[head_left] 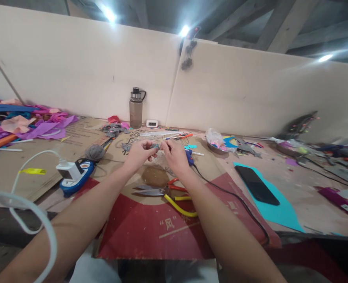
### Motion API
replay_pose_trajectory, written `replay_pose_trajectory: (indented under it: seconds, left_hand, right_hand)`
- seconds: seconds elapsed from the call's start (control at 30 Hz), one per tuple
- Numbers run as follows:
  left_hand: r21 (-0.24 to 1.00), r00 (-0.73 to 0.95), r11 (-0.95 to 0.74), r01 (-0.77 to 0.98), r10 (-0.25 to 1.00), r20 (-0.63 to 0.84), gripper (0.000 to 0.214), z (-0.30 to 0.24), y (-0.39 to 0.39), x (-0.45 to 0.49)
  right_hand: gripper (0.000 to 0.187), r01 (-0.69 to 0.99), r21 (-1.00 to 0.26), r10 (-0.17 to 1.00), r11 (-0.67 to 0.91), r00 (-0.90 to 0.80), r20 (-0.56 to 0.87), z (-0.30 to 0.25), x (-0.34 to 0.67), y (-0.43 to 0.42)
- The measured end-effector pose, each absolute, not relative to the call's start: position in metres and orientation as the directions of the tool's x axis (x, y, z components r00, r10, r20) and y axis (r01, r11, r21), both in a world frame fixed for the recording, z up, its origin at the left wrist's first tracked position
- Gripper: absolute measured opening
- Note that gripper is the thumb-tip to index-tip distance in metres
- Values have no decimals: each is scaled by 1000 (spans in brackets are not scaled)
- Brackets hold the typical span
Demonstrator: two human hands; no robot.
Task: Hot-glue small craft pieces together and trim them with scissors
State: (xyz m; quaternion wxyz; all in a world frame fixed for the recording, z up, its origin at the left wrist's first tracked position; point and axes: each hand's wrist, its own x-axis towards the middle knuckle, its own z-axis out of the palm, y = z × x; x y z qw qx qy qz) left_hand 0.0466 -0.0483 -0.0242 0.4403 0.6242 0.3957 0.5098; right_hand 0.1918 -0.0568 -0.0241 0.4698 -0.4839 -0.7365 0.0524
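Note:
Over the middle of the cardboard sheet [127, 239], my left hand [141, 154] pinches a small grey-green piece [155, 146], too small to name. Close beside it, my right hand [174, 155] has its fingers pressed together near that piece; whatever they hold is hidden. Below the hands lie scissors [150, 191] with dark blades, and orange-handled and yellow-handled tools overlap there, partly behind my right forearm. A brown round patch [154, 175] shows just above the blades. To the right of my right hand is a blue glue gun [189, 157] with a black cord.
A blue power strip [76, 182] with a white charger and grey yarn ball [95, 152] sit left. A bottle [136, 110] and small digital clock [152, 123] stand by the wall. Right are a phone [256, 184] on turquoise sheet and a bowl [217, 148] of scraps. Coloured felt [17, 124] heaps far left.

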Motion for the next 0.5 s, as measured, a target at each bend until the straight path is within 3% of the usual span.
replay_pose_trajectory:
  seconds: [0.23, 0.4, 0.5]
  left_hand:
    - [948, 195, -305, 94, 939, 283, 15, -26, -49, 47]
    - [958, 146, -273, 87, 955, 259, 17, -20, -50, 44]
    - [967, 127, -247, 59, 963, 238, 20, -18, -50, 42]
  right_hand:
    - [35, 651, -558, 789, 514, -103, 606, -20, 197, -57]
    - [19, 574, -615, 792, 541, -101, 602, -20, 204, -55]
    - [26, 562, -591, 768, 579, -132, 627, -21, 206, -54]
